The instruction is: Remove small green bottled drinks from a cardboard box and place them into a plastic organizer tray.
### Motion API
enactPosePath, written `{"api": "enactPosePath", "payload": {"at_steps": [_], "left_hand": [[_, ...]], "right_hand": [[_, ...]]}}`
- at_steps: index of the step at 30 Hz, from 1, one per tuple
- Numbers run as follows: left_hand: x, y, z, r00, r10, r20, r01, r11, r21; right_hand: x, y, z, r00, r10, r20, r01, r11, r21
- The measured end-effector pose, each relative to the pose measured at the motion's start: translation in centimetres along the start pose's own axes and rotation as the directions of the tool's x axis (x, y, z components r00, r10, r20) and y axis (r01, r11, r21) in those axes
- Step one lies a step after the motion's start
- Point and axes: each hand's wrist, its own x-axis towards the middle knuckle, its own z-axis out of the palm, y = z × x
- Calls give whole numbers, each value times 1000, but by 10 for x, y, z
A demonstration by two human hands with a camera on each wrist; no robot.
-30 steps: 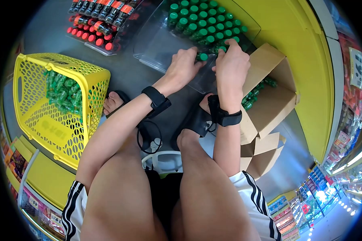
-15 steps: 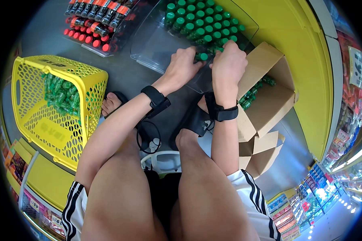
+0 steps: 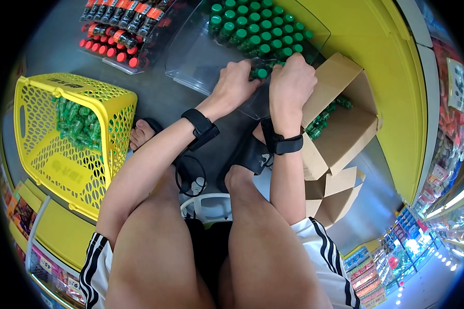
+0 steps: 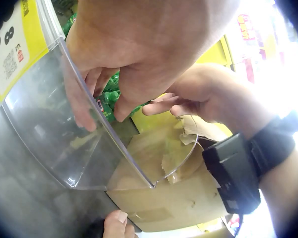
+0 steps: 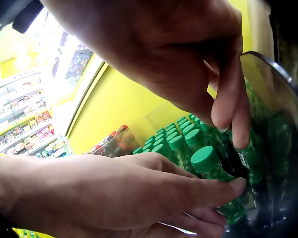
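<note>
My left hand (image 3: 233,87) holds a small green-capped bottle (image 3: 259,73) at the near edge of a clear plastic bin (image 3: 191,61). In the right wrist view, the thumb and fingers of that hand lie around the bottle (image 5: 205,159), which stands slightly tilted. My right hand (image 3: 293,85) is over the bin's right part, its fingers (image 5: 241,130) pointing down beside green bottles, with no clear grip on any. Rows of upright green-capped bottles (image 3: 265,36) fill the bin's far side. In the left wrist view, both hands partly hide the green bottles (image 4: 111,94).
Right of the bin, an open cardboard box (image 3: 345,141) holds green bottles, with another box (image 3: 335,195) nearer. A yellow basket (image 3: 69,172) with more green bottles lies at the left. Red-capped bottles (image 3: 112,51) stand at the back left. My feet are below the bin.
The right hand has shifted slightly left relative to the view, and the whole scene has drifted a little left. The left hand keeps hold of its bottle.
</note>
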Motion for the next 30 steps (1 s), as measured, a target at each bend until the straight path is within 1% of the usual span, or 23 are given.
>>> {"api": "enactPosePath", "payload": {"at_steps": [2, 4, 8, 13, 23, 25, 26, 28, 29, 30], "left_hand": [[-1, 1, -1, 1000, 1, -1, -1, 1000, -11], [0, 0, 0, 1000, 3, -3, -3, 1000, -23], [-1, 1, 0, 1000, -7, 0, 7, 1000, -20], [0, -1, 1, 1000, -9, 4, 9, 1000, -22], [7, -8, 8, 1000, -15, -8, 15, 1000, 22], [9, -9, 9, 1000, -10, -16, 11, 1000, 29], [10, -10, 10, 1000, -12, -20, 12, 999, 39], [9, -8, 10, 1000, -13, -23, 14, 999, 49], [9, -7, 10, 999, -12, -33, 13, 999, 29], [8, -4, 9, 999, -9, -44, 9, 1000, 8]], "right_hand": [[-1, 0, 0, 1000, -2, -7, 2, 1000, 7], [-1, 0, -1, 999, -18, 35, 18, 1000, -15], [-1, 2, 1, 999, -31, 9, 31, 999, -9], [-1, 3, 2, 1000, -13, -17, 13, 1000, -26], [3, 1, 4, 1000, 9, 6, -9, 999, -54], [4, -2, 0, 996, 88, 21, -87, 996, -21], [4, -3, -2, 996, 88, 21, -88, 996, -21], [4, -5, -9, 983, 150, 102, -161, 980, 115], [2, -7, -13, 983, 152, 101, -163, 980, 113], [-1, -11, -21, 983, 129, 130, -138, 988, 67]]}}
